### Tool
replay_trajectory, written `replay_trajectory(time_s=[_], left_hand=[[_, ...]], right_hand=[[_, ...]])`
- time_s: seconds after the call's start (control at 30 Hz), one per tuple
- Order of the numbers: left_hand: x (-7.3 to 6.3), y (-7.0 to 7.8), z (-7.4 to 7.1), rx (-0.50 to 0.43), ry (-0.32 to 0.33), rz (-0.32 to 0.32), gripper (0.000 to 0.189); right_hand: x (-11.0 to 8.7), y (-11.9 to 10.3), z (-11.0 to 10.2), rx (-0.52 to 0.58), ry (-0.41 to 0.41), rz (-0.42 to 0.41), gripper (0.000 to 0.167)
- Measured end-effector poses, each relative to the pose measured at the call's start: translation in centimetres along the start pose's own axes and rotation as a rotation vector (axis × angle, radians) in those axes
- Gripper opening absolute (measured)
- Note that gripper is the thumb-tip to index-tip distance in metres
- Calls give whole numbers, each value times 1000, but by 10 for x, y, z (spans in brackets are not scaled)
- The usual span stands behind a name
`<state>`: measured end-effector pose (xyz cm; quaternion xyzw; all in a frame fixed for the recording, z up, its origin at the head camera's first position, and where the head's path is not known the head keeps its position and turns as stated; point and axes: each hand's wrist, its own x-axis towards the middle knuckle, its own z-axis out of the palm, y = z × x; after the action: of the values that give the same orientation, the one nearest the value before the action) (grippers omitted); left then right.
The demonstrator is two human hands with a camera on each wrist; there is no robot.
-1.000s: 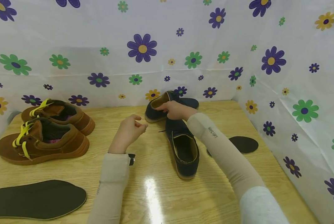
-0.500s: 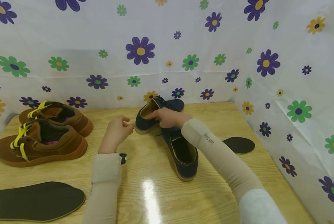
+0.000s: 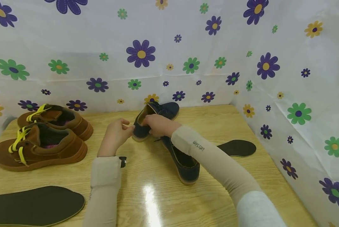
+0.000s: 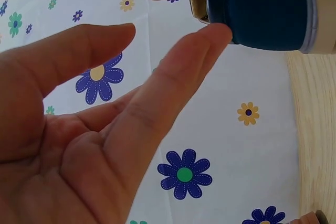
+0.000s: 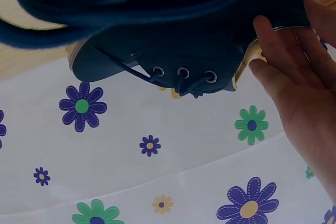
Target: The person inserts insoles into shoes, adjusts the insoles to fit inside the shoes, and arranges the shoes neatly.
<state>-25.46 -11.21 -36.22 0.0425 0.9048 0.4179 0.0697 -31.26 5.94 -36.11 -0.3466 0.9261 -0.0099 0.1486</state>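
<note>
A right hand (image 3: 158,125) pinches the collar of a navy lace-up shoe (image 3: 159,108), fingers dipped inside the opening and thumb outside, while the left hand (image 3: 112,137) touches the heel with its fingertips, thumb held well apart from the fingers and nothing in its grasp. The shoe sits near the back edge of a wood-grain desk (image 3: 135,189), its toe angled right toward the backdrop. Metal eyelets (image 5: 182,72) line its lace panel in the right wrist view, where blurred dark blue laces (image 5: 147,17) cross the foreground.

Just in front stands a second navy shoe (image 3: 187,173), heel toward the person and partly hidden under the beige right sleeve (image 3: 215,160), which carries dark lettering. A small black tab (image 3: 123,161) shows at the cuff of the left sleeve (image 3: 105,186).

Beyond the right forearm lies a dark insole (image 3: 239,148); a larger-looking one (image 3: 36,205) lies flat at near left, cut off by the frame. Farther back on that side, two brown shoes (image 3: 60,154) with yellow laces (image 3: 20,140) stand side by side, toes left. White sheeting (image 3: 158,28) printed with purple, green and yellow flowers rises behind and along the right.
</note>
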Motion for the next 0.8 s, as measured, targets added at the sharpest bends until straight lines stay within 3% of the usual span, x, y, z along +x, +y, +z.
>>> replay_trajectory(time_s=[0.23, 0.43, 0.67, 0.8], left_hand=[[1, -3, -1, 6, 16, 2, 46], [1, -4, -3, 87, 56, -49, 45], [3, -12, -5, 168, 40, -112, 46], [5, -18, -8, 171, 23, -131, 27]], right_hand=[[2, -8, -2, 5, -43, -36, 34], [-4, -19, -5, -8, -80, -72, 32], [-19, -38, -1, -32, -102, -175, 31], [-28, -44, 4, -31, -120, -178, 29]])
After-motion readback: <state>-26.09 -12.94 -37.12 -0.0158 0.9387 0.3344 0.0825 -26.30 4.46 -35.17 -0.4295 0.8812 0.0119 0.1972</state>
